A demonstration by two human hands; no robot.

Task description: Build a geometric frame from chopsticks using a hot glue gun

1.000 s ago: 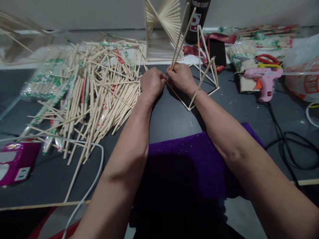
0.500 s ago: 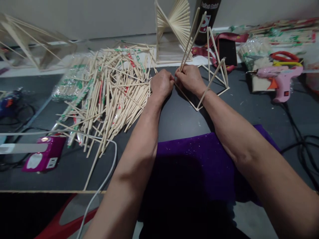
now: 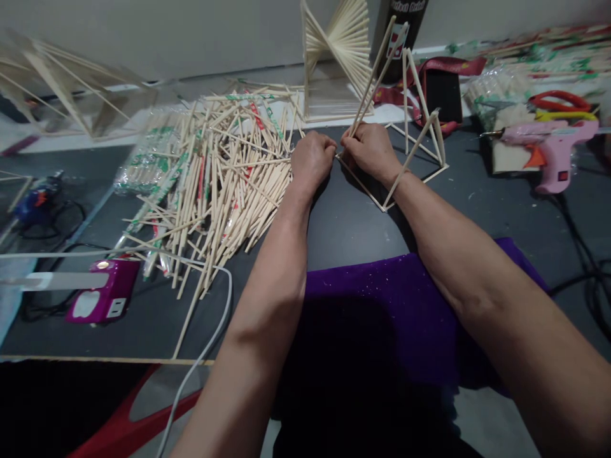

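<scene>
My right hand is closed around the lower part of two slanting wooden chopsticks, which lean away to the upper right. They stand at the left corner of a chopstick frame, whose flat base has several uprights meeting in pairs on its right side. Beside that corner, my left hand is closed in a pinch; whatever its fingertips hold is hidden. A small gap separates the two hands. Left of my left hand lies a heap of loose chopsticks, some still in paper sleeves.
A twisted chopstick model stands behind, beside a dark bottle. On the right lie a pink glue gun, red-handled pliers and a phone. A purple charger block and white cable are at the left.
The view has shifted slightly, so everything sits a little further right. My right hand's fingers are slightly further from my left hand; both keep their closed grip.
</scene>
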